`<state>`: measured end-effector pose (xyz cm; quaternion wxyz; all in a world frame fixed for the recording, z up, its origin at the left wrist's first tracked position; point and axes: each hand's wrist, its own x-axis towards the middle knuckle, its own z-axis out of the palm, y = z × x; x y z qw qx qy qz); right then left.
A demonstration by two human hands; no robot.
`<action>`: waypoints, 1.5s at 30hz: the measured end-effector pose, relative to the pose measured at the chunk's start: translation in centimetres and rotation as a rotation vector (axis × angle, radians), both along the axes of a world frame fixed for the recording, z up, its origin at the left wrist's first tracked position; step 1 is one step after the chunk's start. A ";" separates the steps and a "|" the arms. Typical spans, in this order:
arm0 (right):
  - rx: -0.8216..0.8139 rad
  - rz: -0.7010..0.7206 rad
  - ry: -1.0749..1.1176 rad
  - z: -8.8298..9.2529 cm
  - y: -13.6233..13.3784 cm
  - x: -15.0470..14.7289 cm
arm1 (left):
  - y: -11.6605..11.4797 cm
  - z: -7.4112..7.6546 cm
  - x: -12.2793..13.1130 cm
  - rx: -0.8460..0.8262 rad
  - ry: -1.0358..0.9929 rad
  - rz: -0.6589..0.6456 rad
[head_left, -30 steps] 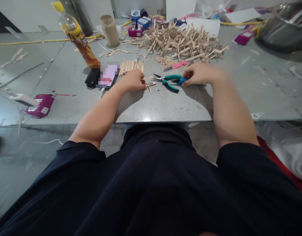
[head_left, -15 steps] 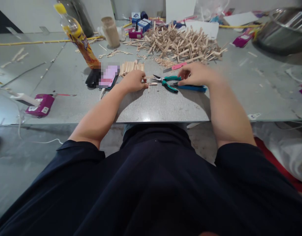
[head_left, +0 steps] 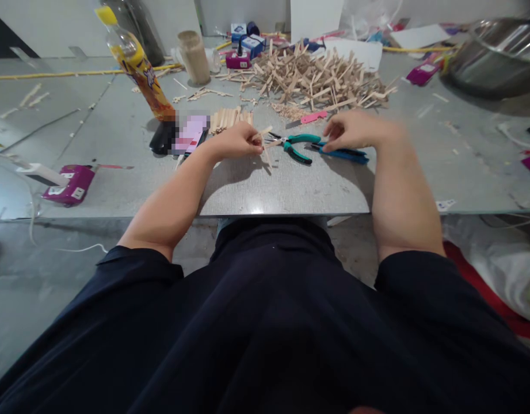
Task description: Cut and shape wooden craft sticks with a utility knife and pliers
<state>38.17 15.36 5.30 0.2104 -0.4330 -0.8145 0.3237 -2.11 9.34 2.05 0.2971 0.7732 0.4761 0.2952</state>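
Between its fingertips, my left hand [head_left: 241,140] pinches a small assembly of crossed wooden sticks [head_left: 268,154], partly hidden by the fingers. Just right of it lie green-handled pliers [head_left: 298,152], jaws pointing left and handles spread. My right hand [head_left: 349,131] hovers low over a long blue tool [head_left: 344,154] with a dark tip, whose exact kind I cannot make out. The thumb appears to touch this tool near its left end, and a gap shows between thumb and forefinger. Behind the pliers rests a pink-handled knife [head_left: 308,119].
Flat wooden sticks [head_left: 230,119] lie beside my left hand. A large heap of wooden pieces [head_left: 320,77] is farther back. To the left are a phone [head_left: 193,129] and a drink bottle [head_left: 139,72]. A metal bowl [head_left: 489,63] stands at the back right.
The stick assembly in my left hand has turned and tilted. My right hand has shifted slightly right, and the blue tool has moved right and angled a little.
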 end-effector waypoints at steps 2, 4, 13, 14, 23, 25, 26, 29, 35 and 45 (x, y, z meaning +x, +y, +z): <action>0.087 -0.047 0.126 0.3 -1.3 -1.4 | -0.7 0.5 0.7 -0.158 -0.086 -0.171; 0.080 -0.056 0.280 0.6 -3.4 -3.7 | -1.5 0.7 1.6 -0.259 -0.169 -0.296; -0.172 0.305 0.446 0.4 -9.6 -10.8 | -2.9 -0.2 4.3 -0.357 -0.144 -0.278; -0.186 0.303 0.443 0.3 -9.7 -10.9 | -2.9 -0.3 4.3 -0.365 -0.145 -0.317; 0.037 0.035 0.817 0.5 -7.2 -9.7 | -3.3 0.2 4.6 -0.470 -0.262 -0.479; 0.120 -0.044 0.777 0.0 -5.4 -9.0 | -3.3 0.5 4.3 -0.474 -0.267 -0.549; 0.142 -0.055 0.728 -0.4 -4.6 -8.7 | -3.3 0.7 4.1 -0.463 -0.288 -0.554; 0.235 -0.015 0.576 -2.0 -3.1 -8.4 | -3.5 1.2 4.2 -0.404 -0.450 -0.455; 0.490 0.083 0.473 -3.8 -3.4 -9.6 | -3.9 1.3 5.6 -0.346 -0.865 -0.151; 0.643 0.138 0.421 -3.1 -4.4 -9.7 | -5.0 1.7 6.8 -0.427 -0.916 -0.030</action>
